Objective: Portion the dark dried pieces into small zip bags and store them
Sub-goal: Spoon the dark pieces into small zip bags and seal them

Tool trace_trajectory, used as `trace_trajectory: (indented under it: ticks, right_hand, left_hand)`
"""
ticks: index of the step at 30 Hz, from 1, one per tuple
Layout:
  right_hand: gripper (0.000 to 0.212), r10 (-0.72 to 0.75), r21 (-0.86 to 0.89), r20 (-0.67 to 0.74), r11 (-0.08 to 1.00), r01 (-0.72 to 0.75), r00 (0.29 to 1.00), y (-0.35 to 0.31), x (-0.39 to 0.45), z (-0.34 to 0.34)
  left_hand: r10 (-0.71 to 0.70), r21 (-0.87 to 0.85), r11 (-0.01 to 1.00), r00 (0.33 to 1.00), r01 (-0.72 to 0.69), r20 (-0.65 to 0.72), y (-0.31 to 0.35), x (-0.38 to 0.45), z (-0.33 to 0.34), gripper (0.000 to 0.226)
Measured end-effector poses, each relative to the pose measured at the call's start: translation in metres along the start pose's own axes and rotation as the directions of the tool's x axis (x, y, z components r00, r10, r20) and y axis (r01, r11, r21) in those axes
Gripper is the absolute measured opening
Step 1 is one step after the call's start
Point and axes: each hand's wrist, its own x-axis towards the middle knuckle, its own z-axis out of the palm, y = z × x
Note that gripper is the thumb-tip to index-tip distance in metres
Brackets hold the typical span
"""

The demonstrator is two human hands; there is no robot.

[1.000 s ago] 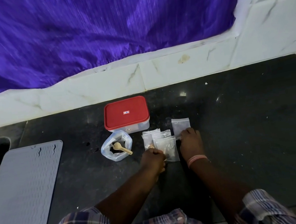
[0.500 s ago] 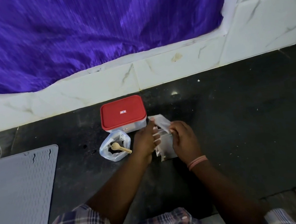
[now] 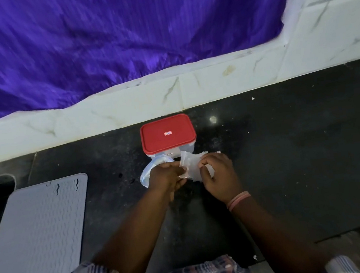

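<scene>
Centrally, both hands pinch one bunch of clear zip bags [image 3: 191, 166], count indistinct: left hand [image 3: 165, 179] at its left edge, right hand [image 3: 219, 175] at its right. Left hand hides most of one clear tub [image 3: 149, 172]; behind stands one red-lidded container [image 3: 168, 135].

The only marking in view is a small white rectangular label [image 3: 168, 133] at the centre of the red lid of the rectangular clear plastic container [image 3: 168, 133], which stands near the far edge of the black desk [image 3: 291, 156]. Its print is too small and blurred to read. No other text, number or sign shows.
</scene>
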Motion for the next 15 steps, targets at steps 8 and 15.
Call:
trace_trajectory:
  ticks: [8, 15]
  right_hand:
    - [0.015, 0.415, 0.337, -0.008, 0.858, -0.388, 0.91, -0.062, -0.007, 0.033]
    - [0.009, 0.515, 0.381, 0.029, 0.787, -0.486, 0.857, -0.078, 0.001, 0.04]
  left_hand:
    - [0.215, 0.002, 0.977, 0.977, -0.215, 0.004, -0.008, -0.007, -0.019, 0.019]
    - [0.312, 0.035, 0.949, 0.95, -0.313, 0.026, -0.013, -0.019, -0.027, 0.015]
